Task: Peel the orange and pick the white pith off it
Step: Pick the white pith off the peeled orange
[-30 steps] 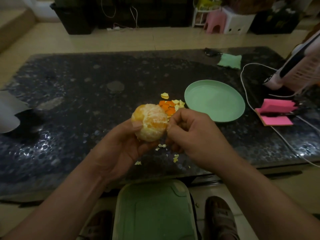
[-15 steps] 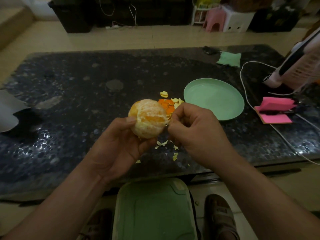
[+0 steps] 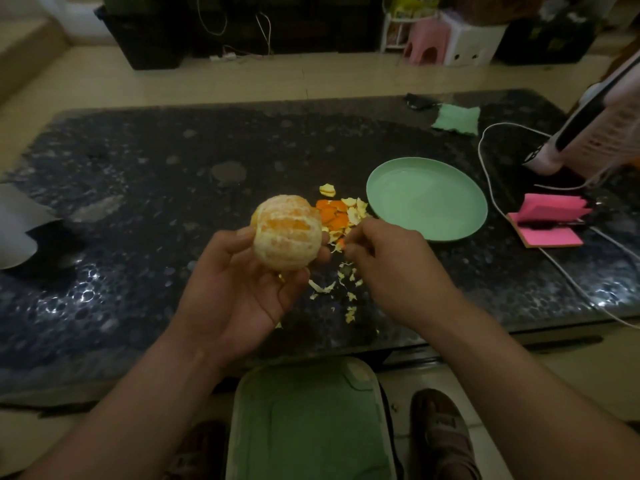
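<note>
Two hands work above the near edge of the dark speckled table (image 3: 138, 168). The left hand (image 3: 239, 289) cradles the orange (image 3: 287, 233) from below, with the thumb at the fruit's 9 o'clock side and the fingers curled round its 3 o'clock side. The fruit is held clear of the tabletop. The right hand (image 3: 391, 268) sits just beside the fruit at 3 o'clock, fingers curled and tips drawn together. Whether they pinch a shred of pith cannot be determined.

Handling: the orange is fully peeled, with pale pith across the segments. Expect it to be light, soft and easily ruptured, and slippery if juice escapes. Support it broadly in the palm without squeezing. Lift each pith strand by a loose edge and pull along the segment.

Surroundings, from the orange:
- Peel pile (image 3: 334, 213): 2 o'clock, near.
- Pith scraps (image 3: 346, 282): 5 o'clock, on the table.
- Green plate (image 3: 427, 199): 2 o'clock, beyond the peel.
- White cable (image 3: 491, 202) and pink sticky notes (image 3: 550, 220): 3 o'clock, well apart.
- Green container (image 3: 304, 420): 6 o'clock, below the table edge.

Nothing appears to obstruct either hand.
</note>
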Demonstrator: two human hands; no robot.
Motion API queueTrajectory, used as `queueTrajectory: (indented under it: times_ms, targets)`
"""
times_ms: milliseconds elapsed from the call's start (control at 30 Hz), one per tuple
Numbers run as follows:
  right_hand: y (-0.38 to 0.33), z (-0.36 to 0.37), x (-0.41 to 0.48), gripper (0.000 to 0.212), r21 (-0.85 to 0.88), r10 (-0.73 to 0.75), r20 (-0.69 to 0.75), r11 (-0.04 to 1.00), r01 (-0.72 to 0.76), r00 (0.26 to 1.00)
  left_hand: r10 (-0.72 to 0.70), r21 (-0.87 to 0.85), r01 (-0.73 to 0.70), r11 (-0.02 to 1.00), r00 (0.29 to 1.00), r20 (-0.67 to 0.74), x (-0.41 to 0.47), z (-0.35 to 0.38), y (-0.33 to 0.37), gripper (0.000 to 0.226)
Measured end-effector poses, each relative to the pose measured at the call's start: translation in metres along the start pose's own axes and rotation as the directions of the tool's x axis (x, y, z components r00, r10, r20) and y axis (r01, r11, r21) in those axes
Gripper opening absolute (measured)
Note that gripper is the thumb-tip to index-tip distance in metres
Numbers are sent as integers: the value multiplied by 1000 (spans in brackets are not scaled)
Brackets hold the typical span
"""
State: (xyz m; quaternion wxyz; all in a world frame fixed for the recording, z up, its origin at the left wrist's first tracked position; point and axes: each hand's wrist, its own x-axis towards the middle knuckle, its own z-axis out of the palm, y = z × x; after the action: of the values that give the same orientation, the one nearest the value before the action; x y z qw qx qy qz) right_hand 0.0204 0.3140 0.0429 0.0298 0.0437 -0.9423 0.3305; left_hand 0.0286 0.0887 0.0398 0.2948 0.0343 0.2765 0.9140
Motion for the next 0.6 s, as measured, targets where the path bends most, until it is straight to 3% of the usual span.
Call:
queueTrajectory:
  times_ms: [100,167,233,300,367,433,500,600]
  targets:
    - [6,5,5,21,-177,20,-4,984,-21,1000,19,-16,-20,1000,997,-73,2,0,-3,76]
    - [4,3,5,4,-199,20,-10,980,-22,1000,21,-20,-23,1000,993,-113,3,0,-5,70]
    - [3,1,5,10,-164,36,-19,986,-39,999,27,-15,-29,999,991,-128,3,-2,-5,69]
    - [-2,-3,3,19,-80,20,-23,997,-22,1000,32,-6,-33,999,990,-137,5,-1,-5,70]
    - [-14,-10,-2,3,142,-14,-42,990,20,999,42,13,-40,999,987,-157,6,-1,-5,73]
    - [-27,-17,-9,3,331,-47,-59,941,64,997,53,25,-50,998,984,-168,8,-1,-5,76]
    - [-33,-20,-15,4,389,-93,-55,915,107,994,60,34,-56,998,986,-157,9,-1,-5,79]
    - [-35,-19,-19,3,336,-134,-72,930,151,988,76,78,-64,995,985,-154,8,0,-6,81]
